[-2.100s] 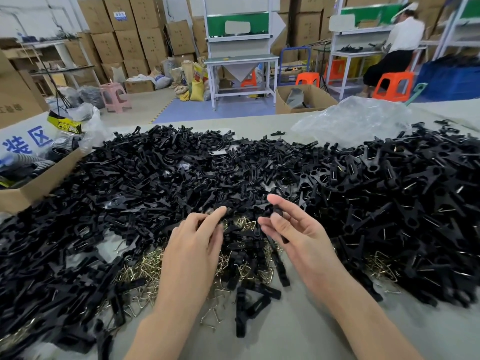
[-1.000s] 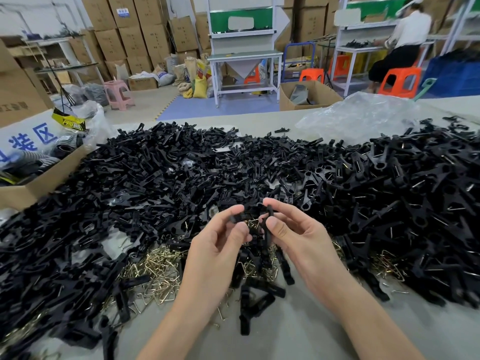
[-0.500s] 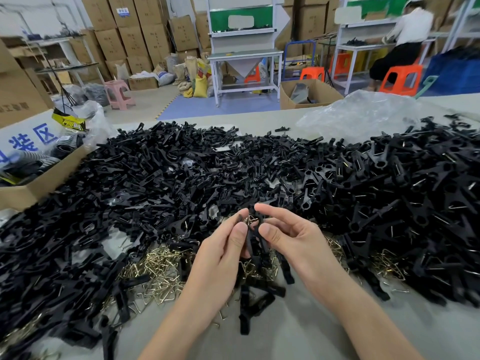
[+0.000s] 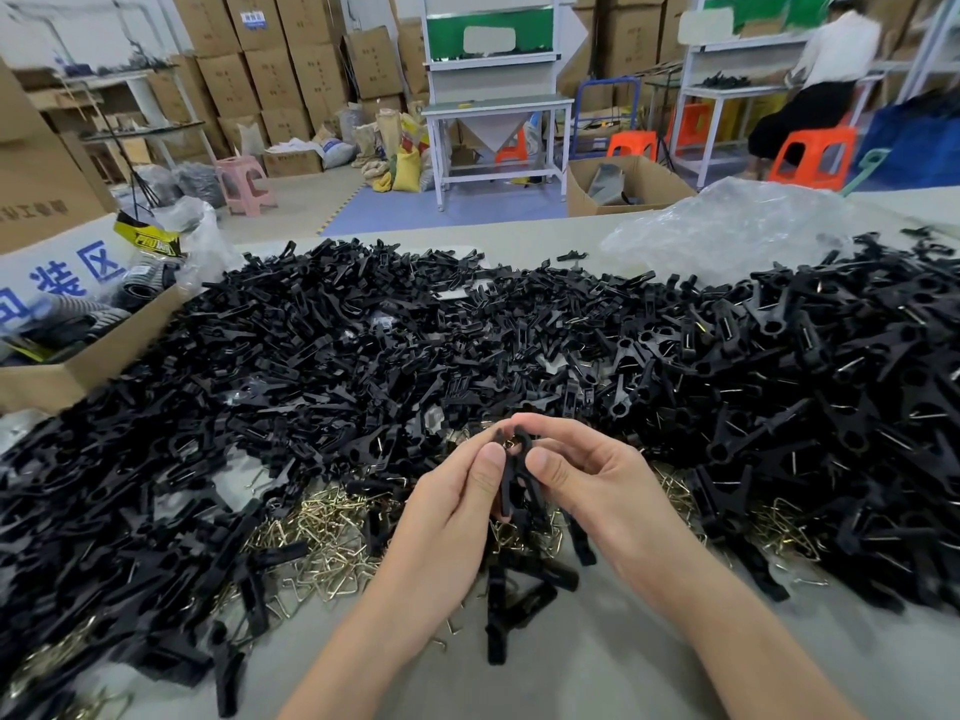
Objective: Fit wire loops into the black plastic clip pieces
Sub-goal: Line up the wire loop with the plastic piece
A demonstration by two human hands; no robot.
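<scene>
My left hand [image 4: 452, 511] and my right hand [image 4: 592, 485] meet above the table's near middle and together pinch a black plastic clip piece [image 4: 514, 475] held upright between the thumbs. A small brass wire loop [image 4: 510, 445] shows at the clip's top between my fingertips. Under my hands lies a scatter of loose brass wire loops [image 4: 322, 537]. A broad heap of black clip pieces [image 4: 363, 356] covers the table behind and to the left. Clips with wires fitted [image 4: 831, 407] are piled at the right.
An open cardboard box [image 4: 78, 356] sits at the table's left edge. A crumpled clear plastic bag [image 4: 727, 236] lies at the back right. A few clip pieces [image 4: 519, 589] lie on the grey tabletop [image 4: 597, 667] near me. A person [image 4: 821, 80] sits at a far bench.
My hands came together over the wire scatter, picking up a clip and a wire loop. The thumbs have since closed tighter on the clip, now held upright between them.
</scene>
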